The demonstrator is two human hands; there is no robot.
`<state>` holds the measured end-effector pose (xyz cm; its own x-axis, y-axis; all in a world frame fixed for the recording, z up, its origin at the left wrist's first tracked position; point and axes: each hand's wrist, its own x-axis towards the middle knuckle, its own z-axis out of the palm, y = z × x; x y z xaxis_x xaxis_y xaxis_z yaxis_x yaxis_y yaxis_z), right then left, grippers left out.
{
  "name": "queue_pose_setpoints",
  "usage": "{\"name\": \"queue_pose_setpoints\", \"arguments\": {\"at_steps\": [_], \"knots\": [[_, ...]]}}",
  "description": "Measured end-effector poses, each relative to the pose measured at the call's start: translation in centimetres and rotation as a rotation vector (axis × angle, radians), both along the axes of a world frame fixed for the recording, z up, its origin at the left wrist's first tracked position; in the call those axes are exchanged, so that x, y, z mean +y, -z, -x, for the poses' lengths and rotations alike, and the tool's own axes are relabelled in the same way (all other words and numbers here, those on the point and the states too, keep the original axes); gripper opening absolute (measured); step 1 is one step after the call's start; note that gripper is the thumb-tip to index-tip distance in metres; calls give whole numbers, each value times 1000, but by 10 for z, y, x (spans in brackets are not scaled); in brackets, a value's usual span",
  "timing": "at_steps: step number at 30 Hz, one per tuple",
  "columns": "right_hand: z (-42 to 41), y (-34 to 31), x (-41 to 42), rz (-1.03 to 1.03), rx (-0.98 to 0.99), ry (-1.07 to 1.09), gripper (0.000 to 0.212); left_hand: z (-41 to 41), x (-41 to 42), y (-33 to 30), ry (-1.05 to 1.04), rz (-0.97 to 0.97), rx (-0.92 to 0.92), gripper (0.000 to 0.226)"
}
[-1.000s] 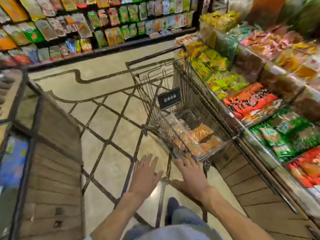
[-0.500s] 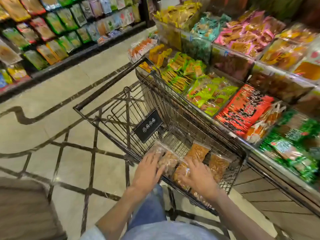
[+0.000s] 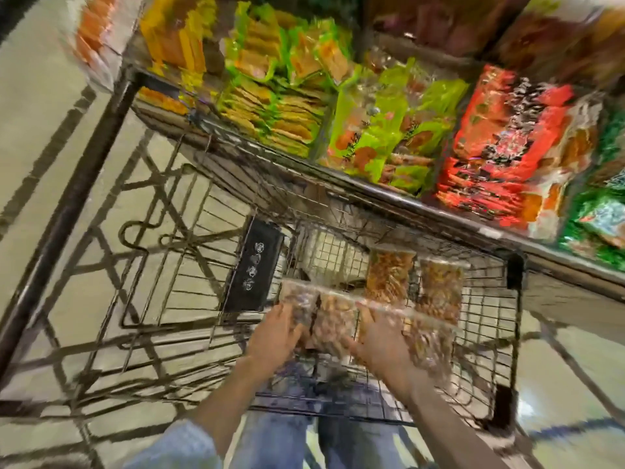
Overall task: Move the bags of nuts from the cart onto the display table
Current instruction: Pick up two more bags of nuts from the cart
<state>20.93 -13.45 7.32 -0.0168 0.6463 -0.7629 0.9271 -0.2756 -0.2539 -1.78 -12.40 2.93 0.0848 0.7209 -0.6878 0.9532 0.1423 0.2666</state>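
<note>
Pale polished floor (image 3: 44,96) crossed by dark inlaid lines; bright overhead light glinting off it at lower right. Blue jeans (image 3: 270,441) at the bottom edge.

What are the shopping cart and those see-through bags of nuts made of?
The dark wire shopping cart looks like metal with a dark coating: thin stiff rods crossing in a grid. The clear bags of brown nuts look like thin glossy plastic: the nuts show through and the film catches the light.
</note>
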Motion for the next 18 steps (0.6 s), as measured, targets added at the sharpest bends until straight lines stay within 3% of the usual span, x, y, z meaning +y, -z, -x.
{"name": "queue_pose_setpoints", "arguments": {"at_steps": [4, 9, 12, 13, 16, 18], "knots": [[12, 59, 2, 84, -14, 87, 88, 8, 11, 75, -2, 82, 20, 51], [18, 120, -8, 122, 19, 200, 91, 2, 14, 140, -187, 115, 63, 70], [20, 157, -25, 94, 33, 253, 114, -3, 15, 166, -300, 61, 97, 72], [19, 165, -30, 96, 40, 276, 111, -3, 15, 173, -350, 56, 101, 69], [21, 150, -25, 134, 79, 375, 74, -2, 23, 182, -482, 41, 98, 72], [18, 146, -24, 147, 78, 392, 66, 1, 24, 191, -479, 36, 113, 76]]}}
